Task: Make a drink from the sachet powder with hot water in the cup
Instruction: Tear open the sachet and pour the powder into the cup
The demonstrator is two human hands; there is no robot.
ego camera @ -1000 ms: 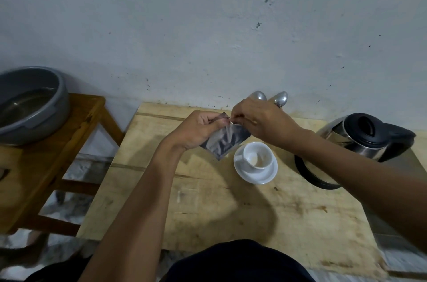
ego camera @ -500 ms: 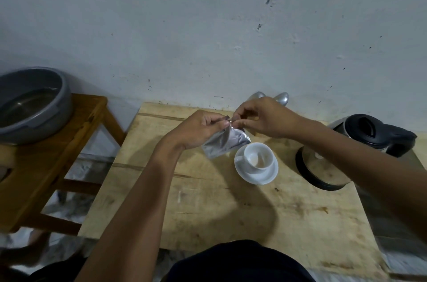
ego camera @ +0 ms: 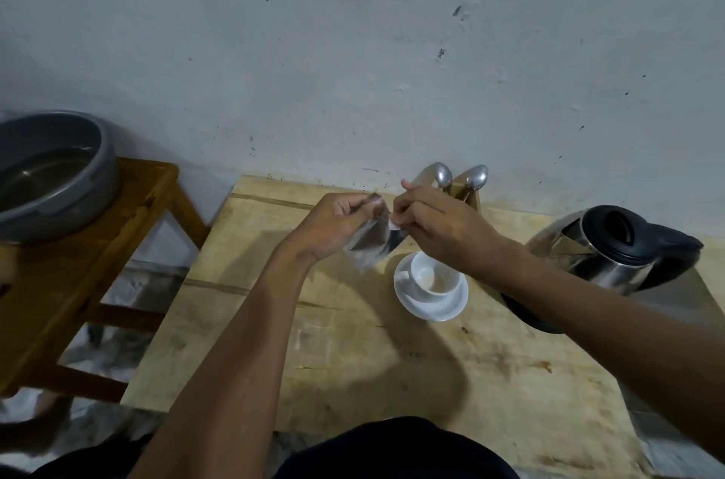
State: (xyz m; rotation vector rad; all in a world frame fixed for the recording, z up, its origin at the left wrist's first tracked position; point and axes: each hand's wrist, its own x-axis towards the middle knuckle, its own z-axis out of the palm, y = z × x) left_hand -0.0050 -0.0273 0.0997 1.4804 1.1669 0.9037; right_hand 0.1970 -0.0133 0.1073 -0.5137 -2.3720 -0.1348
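Note:
A silvery sachet (ego camera: 370,245) hangs in the air above the wooden table (ego camera: 353,353), just left of the cup. My left hand (ego camera: 337,221) pinches its top left corner and my right hand (ego camera: 439,229) pinches its top right edge, where a small white torn strip shows. Below the right hand a white cup (ego camera: 433,276) stands on a white saucer (ego camera: 429,306); the cup looks empty apart from a faint stain. A steel kettle (ego camera: 612,251) with a black lid and handle sits on its base at the right.
Two spoons (ego camera: 461,176) stand in a wooden holder against the wall behind my hands. At the left a lower wooden stool (ego camera: 78,262) carries a grey basin (ego camera: 47,180) with water. The table's near edge is close to my body.
The sachet has turned and risen slightly. My right hand has pulled a little away from the left, and a white torn edge shows at the sachet's top.

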